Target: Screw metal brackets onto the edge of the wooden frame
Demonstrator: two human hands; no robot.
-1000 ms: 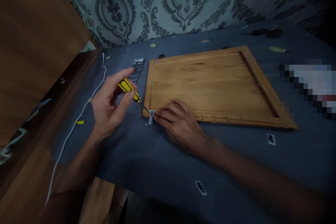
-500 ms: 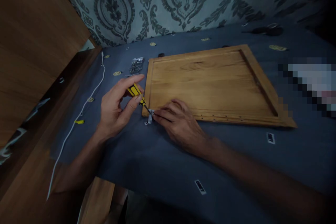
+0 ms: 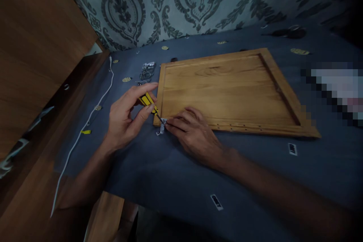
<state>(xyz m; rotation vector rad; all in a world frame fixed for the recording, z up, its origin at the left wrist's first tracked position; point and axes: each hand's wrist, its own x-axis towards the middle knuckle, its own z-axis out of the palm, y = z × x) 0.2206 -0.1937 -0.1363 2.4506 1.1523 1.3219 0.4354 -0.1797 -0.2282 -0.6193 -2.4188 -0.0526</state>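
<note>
- Left hand (image 3: 121, 115) grips screwdriver (image 3: 146, 100), tip toward five o'clock, at metal fitting (image 3: 162, 128).
- Right hand (image 3: 195, 132), at fitting's three o'clock, likely steadies it; grip cannot be told.

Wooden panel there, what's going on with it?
A person's left hand holds a yellow-and-black screwdriver, its tip at a metal fitting on the near left corner of the wooden panel. The right hand rests along the panel's near edge, right up at the fitting; whether it grips it is hard to tell. More metal pieces lie on the blue cloth beyond the left hand.
</note>
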